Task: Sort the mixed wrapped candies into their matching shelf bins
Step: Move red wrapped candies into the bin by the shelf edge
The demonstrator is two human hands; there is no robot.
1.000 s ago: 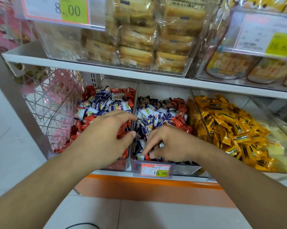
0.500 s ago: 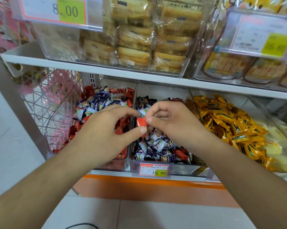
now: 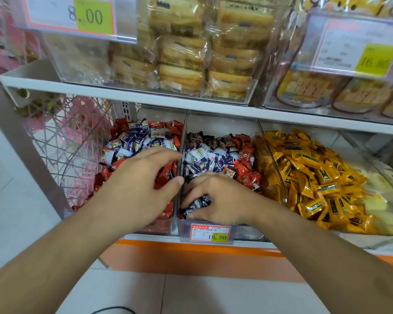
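Our right hand (image 3: 215,198) is down in the front of the middle bin (image 3: 222,123), palm down, fingers (image 3: 192,201) curled into the loose pile of blue-and-white candies (image 3: 204,159). A few of those wrappers show between the bent fingers and the thumb, touching them, but we cannot tell whether any one piece is actually pinched. Red candies (image 3: 247,175) lie just behind and to the right of this hand, mixed into the same bin.

Our left hand (image 3: 143,184) hovers over the left bin (image 3: 161,114), palm down, fingers loosely spread and slightly bent, the thumb tip near the clear divider between the two bins. It holds nothing we can see. More red and blue-and-white candies lie under and beyond it. Both forearms reach up from below. The yellow candies (image 3: 308,175) fill the next bin to the right.
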